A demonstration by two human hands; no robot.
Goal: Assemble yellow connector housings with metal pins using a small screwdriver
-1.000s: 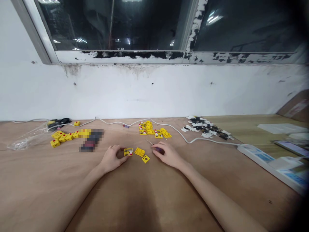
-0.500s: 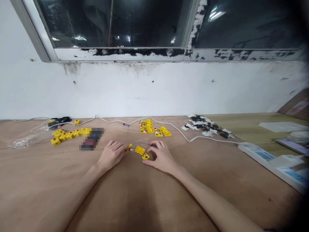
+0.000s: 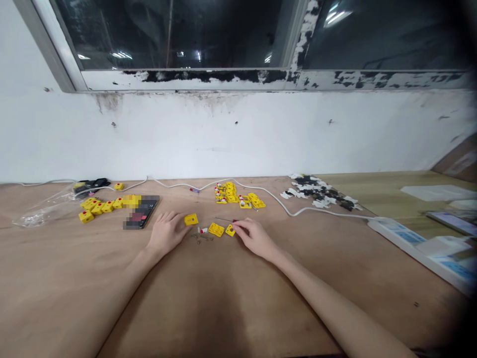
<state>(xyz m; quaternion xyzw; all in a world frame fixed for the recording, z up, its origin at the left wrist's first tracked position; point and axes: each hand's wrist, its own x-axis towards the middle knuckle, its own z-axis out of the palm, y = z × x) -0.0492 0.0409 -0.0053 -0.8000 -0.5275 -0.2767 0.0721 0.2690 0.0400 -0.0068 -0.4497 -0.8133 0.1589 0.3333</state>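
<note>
My left hand (image 3: 167,232) has thumb and fingers at the left edge of a flat yellow plastic cover (image 3: 191,219), which it holds just above or on the table. Between the hands lies a yellow plastic housing half (image 3: 216,229) with hollows in it. Beside that, my right hand (image 3: 257,239) pinches a smaller yellow piece with a round hole (image 3: 230,230) between thumb and forefinger. A screwdriver (image 3: 223,219) lies behind, its handle partly hidden by the right hand. Small white-and-red parts (image 3: 203,230) and several screws (image 3: 201,238) lie close to the left hand.
Yellow boxes with red buttons (image 3: 97,209) and a phone (image 3: 149,211) lie left. Opened yellow housings (image 3: 231,192) and another screwdriver (image 3: 194,190) lie at the back. A white cable (image 3: 268,194) runs to a power strip (image 3: 410,243); black and white parts (image 3: 320,191) are piled at right.
My left hand has drawn back left, uncovering the screws, and the yellow cover now faces up. My right finger and thumb have closed on the small yellow piece, now slightly farther back and right.
</note>
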